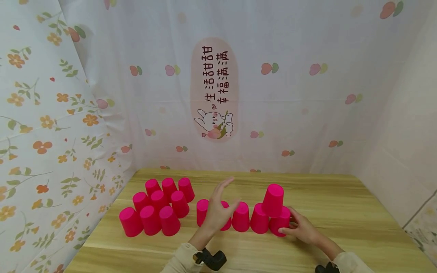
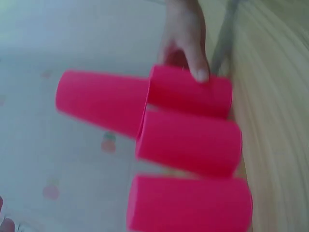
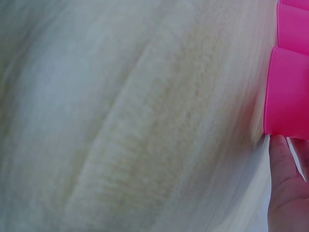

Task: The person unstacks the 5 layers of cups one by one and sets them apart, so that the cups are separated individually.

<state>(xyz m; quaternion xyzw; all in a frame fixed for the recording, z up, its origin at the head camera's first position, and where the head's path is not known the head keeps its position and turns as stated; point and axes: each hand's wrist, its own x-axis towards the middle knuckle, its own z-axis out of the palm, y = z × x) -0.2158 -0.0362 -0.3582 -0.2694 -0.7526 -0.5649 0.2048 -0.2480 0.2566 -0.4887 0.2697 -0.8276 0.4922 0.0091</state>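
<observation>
A row of several upside-down pink cups (image 1: 240,217) stands on the wooden table. One more pink cup (image 1: 274,201) sits upside down across the two cups at the row's right end; the left wrist view shows this upper cup (image 2: 104,101) too. My right hand (image 1: 302,227) grips the rightmost cup (image 1: 281,223) of the row, thumb in front and fingers behind. In the left wrist view its thumb lies against that cup (image 2: 188,94). My left hand (image 1: 218,212) is raised with thumb and fingers spread, holding nothing, and partly hides the cups at the row's left end.
To the left, several more upside-down pink cups (image 1: 159,203) stand in a block of three rows. Behind the wooden table (image 1: 317,197) hangs a printed white curtain (image 1: 290,106). A flowered cloth (image 1: 44,132) covers the left side.
</observation>
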